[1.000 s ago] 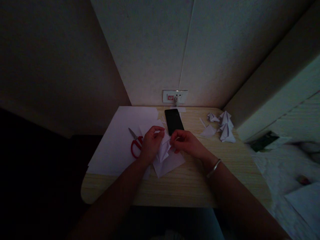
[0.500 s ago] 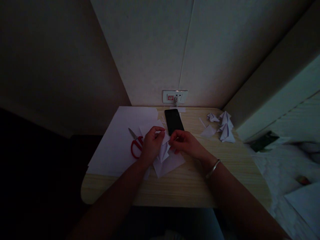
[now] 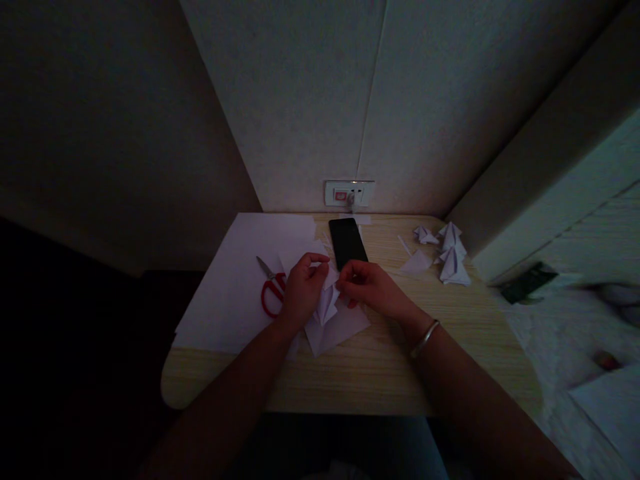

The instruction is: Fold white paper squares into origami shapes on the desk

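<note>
My left hand is closed, its thumb and fingers pinching a small folded white paper piece with pointed layers. On the right side of that piece, my right hand has its fingertips pinched together at the paper's edge; a bangle circles that wrist. Under both hands lies a loose white sheet. Red-handled scissors rest just left of my left hand, blades pointing away. A black phone lies beyond my right hand, which covers its near end.
Large white paper sheets cover the table's left part. Folded paper pieces stand at the back right, beside a smaller folded one and a paper scrap. A wall socket with a plug sits behind the wooden table.
</note>
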The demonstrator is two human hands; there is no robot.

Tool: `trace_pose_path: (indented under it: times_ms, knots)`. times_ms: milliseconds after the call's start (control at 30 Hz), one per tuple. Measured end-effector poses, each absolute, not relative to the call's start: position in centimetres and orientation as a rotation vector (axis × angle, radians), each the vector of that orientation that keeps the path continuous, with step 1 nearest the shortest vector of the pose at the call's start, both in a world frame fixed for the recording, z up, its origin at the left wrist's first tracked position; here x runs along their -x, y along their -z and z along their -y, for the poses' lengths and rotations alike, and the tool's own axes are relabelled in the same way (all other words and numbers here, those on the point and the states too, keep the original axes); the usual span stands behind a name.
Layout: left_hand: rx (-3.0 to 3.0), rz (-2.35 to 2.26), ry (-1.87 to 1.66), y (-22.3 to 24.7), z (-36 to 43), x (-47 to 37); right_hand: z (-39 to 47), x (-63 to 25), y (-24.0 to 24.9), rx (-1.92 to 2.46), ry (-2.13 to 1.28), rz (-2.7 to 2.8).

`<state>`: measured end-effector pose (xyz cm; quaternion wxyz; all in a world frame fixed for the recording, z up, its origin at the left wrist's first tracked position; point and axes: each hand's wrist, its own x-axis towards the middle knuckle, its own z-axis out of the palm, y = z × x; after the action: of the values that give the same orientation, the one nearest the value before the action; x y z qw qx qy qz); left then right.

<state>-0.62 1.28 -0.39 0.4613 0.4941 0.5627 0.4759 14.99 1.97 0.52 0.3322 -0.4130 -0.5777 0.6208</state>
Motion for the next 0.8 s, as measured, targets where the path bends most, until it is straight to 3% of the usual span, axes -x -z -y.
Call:
trace_pose_path:
  times_ms: [800]
  knots:
    - [-1.252, -1.122, -1.221, -0.6, -0.8, 0.5, -2.4, -14.5, -0.5, 1.015, -1.503, 1.189]
